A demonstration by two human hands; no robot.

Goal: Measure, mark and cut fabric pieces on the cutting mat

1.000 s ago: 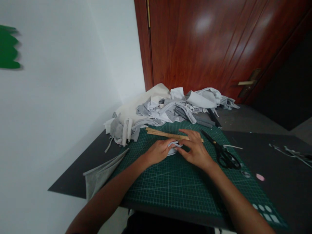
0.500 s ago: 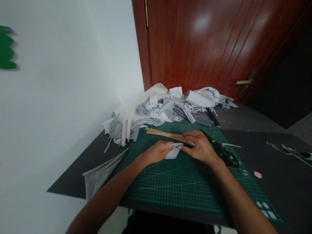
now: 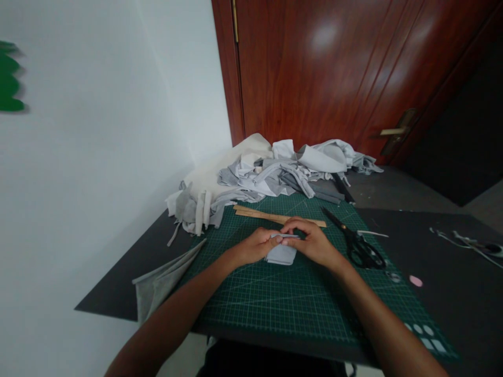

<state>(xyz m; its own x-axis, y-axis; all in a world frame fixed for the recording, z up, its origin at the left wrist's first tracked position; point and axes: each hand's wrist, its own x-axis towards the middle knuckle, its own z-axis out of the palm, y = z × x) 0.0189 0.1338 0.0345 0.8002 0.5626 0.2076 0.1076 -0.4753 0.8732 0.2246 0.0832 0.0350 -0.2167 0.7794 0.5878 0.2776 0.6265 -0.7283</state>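
Observation:
A small folded piece of light grey fabric (image 3: pixel 282 255) is held between both hands, just above the green cutting mat (image 3: pixel 271 303). My left hand (image 3: pixel 257 245) pinches its upper left edge between thumb and fingers. On the upper right edge, my right hand (image 3: pixel 310 242) grips with the thumb in front and the fingers curled behind. Behind the hands lie two wooden rulers (image 3: pixel 259 214), crossing at a narrow angle. Black-handled scissors (image 3: pixel 356 242) rest on the mat to the right of my right hand.
A heap of grey and white fabric scraps (image 3: pixel 271 173) covers the back of the table. Grey cloth (image 3: pixel 165 285) hangs over the left front edge. On the right lie a pink piece (image 3: pixel 415 281) and white cords (image 3: pixel 463 242). A white wall and a wooden door (image 3: pixel 306 78) stand behind.
My right hand has moved slightly left and closed on the fabric's top edge, uncovering the rulers' right end. The fabric now hangs with its front face more visible.

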